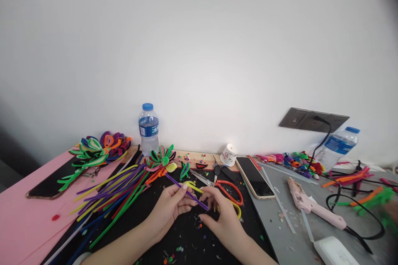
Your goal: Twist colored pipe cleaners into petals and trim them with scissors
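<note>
My left hand (174, 203) pinches a purple pipe cleaner (199, 203) between thumb and fingers, and a yellow pipe cleaner (194, 188) crosses over it. Close by on the right, my right hand (220, 213) has its thumb and fingers apart, with the fingertips near the yellow piece's end; no grip shows there. Behind my left hand lies a green, pink and orange pipe-cleaner flower (163, 159). Loose pipe cleaners (115, 190) in many colours spread to its left. Red-handled scissors (231, 192) lie just behind my right hand, partly over yellow handles (239, 211).
A water bottle (149, 130), paper cup (229, 154) and phone (256, 177) stand or lie along the wall side. A glue gun (314, 207) with its cable is at right, near a white case (334, 251). More finished flowers (102, 147) sit at left.
</note>
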{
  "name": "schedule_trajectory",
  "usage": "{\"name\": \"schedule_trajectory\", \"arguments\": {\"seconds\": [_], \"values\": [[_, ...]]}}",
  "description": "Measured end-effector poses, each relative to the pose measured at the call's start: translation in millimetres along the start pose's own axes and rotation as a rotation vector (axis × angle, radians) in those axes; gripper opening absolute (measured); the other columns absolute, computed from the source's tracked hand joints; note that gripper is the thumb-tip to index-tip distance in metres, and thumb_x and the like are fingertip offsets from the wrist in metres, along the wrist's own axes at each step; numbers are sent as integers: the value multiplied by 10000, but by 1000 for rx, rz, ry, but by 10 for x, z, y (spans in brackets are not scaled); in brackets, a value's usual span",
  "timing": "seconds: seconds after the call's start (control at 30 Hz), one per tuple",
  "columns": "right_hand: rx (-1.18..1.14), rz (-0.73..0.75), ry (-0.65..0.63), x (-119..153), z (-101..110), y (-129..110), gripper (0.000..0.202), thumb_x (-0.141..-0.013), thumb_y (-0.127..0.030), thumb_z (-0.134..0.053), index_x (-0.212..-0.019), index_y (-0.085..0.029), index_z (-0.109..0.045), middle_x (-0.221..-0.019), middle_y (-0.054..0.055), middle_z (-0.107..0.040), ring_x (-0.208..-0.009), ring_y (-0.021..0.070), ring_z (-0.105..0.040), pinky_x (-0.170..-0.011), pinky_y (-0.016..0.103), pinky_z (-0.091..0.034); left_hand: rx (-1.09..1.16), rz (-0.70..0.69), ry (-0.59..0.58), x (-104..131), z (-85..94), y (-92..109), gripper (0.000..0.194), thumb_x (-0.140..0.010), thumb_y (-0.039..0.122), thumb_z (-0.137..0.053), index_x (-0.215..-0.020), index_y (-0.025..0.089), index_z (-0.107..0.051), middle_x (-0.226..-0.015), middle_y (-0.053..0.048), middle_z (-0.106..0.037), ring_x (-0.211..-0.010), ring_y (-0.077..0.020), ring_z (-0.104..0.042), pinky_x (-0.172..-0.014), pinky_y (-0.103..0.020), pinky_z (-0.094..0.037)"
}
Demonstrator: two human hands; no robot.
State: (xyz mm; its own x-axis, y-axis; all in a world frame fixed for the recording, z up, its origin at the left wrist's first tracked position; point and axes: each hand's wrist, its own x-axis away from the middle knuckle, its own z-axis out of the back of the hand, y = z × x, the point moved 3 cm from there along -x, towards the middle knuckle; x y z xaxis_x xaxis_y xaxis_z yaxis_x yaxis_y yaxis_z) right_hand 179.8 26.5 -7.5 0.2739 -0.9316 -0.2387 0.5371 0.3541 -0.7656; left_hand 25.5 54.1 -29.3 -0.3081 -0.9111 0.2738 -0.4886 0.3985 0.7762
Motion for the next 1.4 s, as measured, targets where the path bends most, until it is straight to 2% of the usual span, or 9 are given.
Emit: {"name": "schedule_trajectory", "arguments": {"seconds": [0.1,0.23,0.43,0.5,0.67,0.8,0.93,1.07,1.4], "values": [[114,-16,-1,-51,10,82,409,-684,-52,-545,-1054,-219,-496,-905,25,-566,-780,169,-515,-733,294,-430,-13,-66,0,6,23,44,217,-777,325,-587,-722,115,-573,-595,-13,-634,-538,-74,-598,-511,-138,-461],[203,70,44,-75,91,38,310,-732,-52,-486,-997,-205,-537,-987,59,-532,-936,199,-479,-838,341,-384,-33,-41,-97,23,14,37,273,-790,345,-561,-660,105,-563,-456,21,-555,-368,-44,-490,-403,-135,-381],[73,186,-27,-8,73,-129,85,-707,-173,-619,-770,-180,-562,-728,17,-559,-695,156,-505,-647,266,-409,-94,6,-114,37,-57,-41,282,-784,382,-551,-716,109,-558,-539,-3,-595,-455,-73,-552,-456,-157,-403],[-25,136,-41,3,40,-115,58,-713,-206,-626,-725,-178,-577,-652,0,-554,-604,133,-497,-569,240,-399,-182,18,-134,26,-72,-79,314,-786,416,-528,-726,108,-546,-544,-10,-595,-454,-84,-555,-443,-164,-400],[-499,-190,-12,-23,-16,-3,50,-716,-198,-604,-727,-168,-565,-564,-34,-552,-461,95,-523,-465,200,-418,-500,-67,-212,17,-53,-166,413,-809,504,-410,-651,129,-486,-481,0,-547,-364,-79,-480,-358,-158,-311],[-720,-287,11,-62,-34,13,147,-686,-262,-641,-685,-152,-544,-507,-33,-568,-405,99,-537,-425,199,-437,-748,-94,-290,78,-51,-199,460,-838,515,-315,-650,137,-500,-433,27,-479,-325,-64,-382,-342,-159,-265],[-792,-333,6,-74,-66,38,207,-670,-303,-653,-621,-139,-536,-474,-25,-571,-355,86,-506,-366,182,-408,-936,-146,-366,174,-124,-140,479,-860,486,-271,-610,151,-507,-432,45,-400,-366,-81,-395,-379,-166,-291],[-809,-367,-26,-59,-108,71,211,-653,-307,-663,-636,-145,-529,-450,-34,-567,-332,80,-481,-334,174,-391,-1077,-228,-422,233,-173,-94,455,-877,416,-281,-636,164,-574,-452,40,-420,-397,-94,-425,-425,-174,-309],[-762,-425,-53,-31,-159,130,272,-645,-336,-656,-608,-167,-446,-428,-41,-573,-275,75,-467,-302,165,-364,-1130,-351,-505,289,-272,28,378,-851,387,-374,-679,220,-666,-397,21,-515,-392,-130,-418,-474,-218,-285]]}}
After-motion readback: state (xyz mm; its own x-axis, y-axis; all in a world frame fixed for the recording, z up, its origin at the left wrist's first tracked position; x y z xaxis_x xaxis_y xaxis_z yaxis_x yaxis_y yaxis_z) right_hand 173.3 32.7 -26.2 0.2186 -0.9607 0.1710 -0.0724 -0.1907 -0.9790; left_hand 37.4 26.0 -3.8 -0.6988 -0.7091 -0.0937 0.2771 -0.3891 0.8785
